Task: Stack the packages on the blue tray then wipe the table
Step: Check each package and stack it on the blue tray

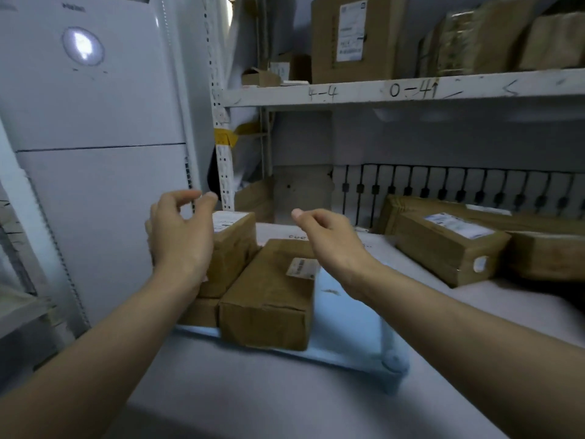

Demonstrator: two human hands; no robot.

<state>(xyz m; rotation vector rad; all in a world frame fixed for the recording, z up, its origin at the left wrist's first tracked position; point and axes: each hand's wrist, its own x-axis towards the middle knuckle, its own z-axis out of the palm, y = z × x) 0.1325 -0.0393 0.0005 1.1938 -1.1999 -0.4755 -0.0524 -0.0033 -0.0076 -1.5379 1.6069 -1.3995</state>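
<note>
Neither hand holds anything: the left hand (pixel 180 236) hovers with loosely curled fingers just above the upright brown package (pixel 232 248), and the right hand (pixel 332 242) hangs relaxed over the long package (pixel 272 296). Both cardboard packages, each with a white label, sit on the blue tray (pixel 348 327); the upright one seems to rest on a third, mostly hidden box (pixel 199 312). Right of the tray, two more taped packages (pixel 449 245) lie on the grey table (pixel 253 391), well apart from it
</note>
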